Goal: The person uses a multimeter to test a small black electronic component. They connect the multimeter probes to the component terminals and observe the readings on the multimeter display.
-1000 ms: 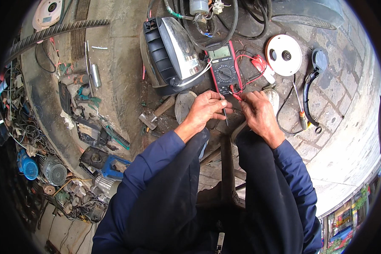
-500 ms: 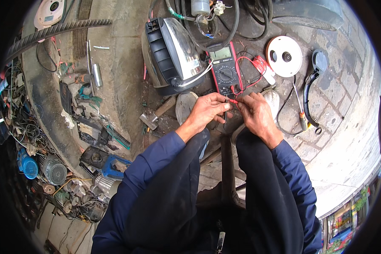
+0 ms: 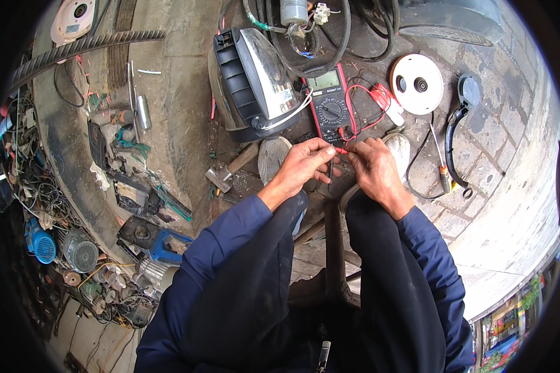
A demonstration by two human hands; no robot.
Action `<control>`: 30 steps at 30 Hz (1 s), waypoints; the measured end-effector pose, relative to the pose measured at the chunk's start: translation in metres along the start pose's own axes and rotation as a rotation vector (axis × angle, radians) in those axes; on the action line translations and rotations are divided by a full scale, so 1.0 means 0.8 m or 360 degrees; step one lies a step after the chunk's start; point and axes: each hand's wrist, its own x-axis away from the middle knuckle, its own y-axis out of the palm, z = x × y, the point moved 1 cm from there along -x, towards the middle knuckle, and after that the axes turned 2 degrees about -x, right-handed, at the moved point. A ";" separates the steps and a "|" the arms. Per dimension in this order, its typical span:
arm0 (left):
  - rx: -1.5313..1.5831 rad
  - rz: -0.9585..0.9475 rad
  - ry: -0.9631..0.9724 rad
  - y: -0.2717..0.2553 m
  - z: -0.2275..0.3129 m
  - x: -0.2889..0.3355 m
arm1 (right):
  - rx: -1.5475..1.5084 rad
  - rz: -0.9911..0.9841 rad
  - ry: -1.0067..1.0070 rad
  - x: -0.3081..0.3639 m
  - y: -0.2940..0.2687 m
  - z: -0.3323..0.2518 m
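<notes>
Between my knees, the two hands meet just below a red-edged multimeter [image 3: 331,112]. My right hand [image 3: 381,177] is closed on a red test probe [image 3: 340,150], which points left. The thumb and forefinger of my left hand [image 3: 300,166] are pinched together at the tip of that red probe. A black test probe [image 3: 331,172] hangs down among the left fingers; the contact between the two tips is hidden by the fingertips. Above the left hand, a shiny kettle body [image 3: 261,84] with a black handle strip lies on its side, a white wire at its lower end.
To the right are a round white kettle base [image 3: 417,84], a black handle piece with a grey lid [image 3: 469,93] and a screwdriver [image 3: 443,168]. A hammer [image 3: 230,168] lies by my left foot. Coiled black cables [image 3: 389,31] lie beyond; scrap motors [image 3: 81,250] pile up at left.
My left thumb and forefinger have closed together at the red probe's tip, where they were slightly apart before. The right hand has hardly moved.
</notes>
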 end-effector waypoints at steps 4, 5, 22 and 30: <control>0.0013 0.0022 0.0047 0.001 -0.002 -0.003 | 0.0001 -0.0006 -0.0005 0.000 0.001 0.000; 0.0008 0.0022 0.0044 0.000 -0.003 -0.004 | 0.0002 -0.0003 -0.0003 0.000 0.001 0.000; 0.0075 0.0021 0.0233 -0.003 -0.016 -0.011 | -0.0085 0.0008 0.0010 0.000 0.002 0.001; -0.0003 -0.0021 0.0170 -0.007 -0.024 -0.012 | -0.0040 0.0101 0.0143 -0.015 -0.001 0.017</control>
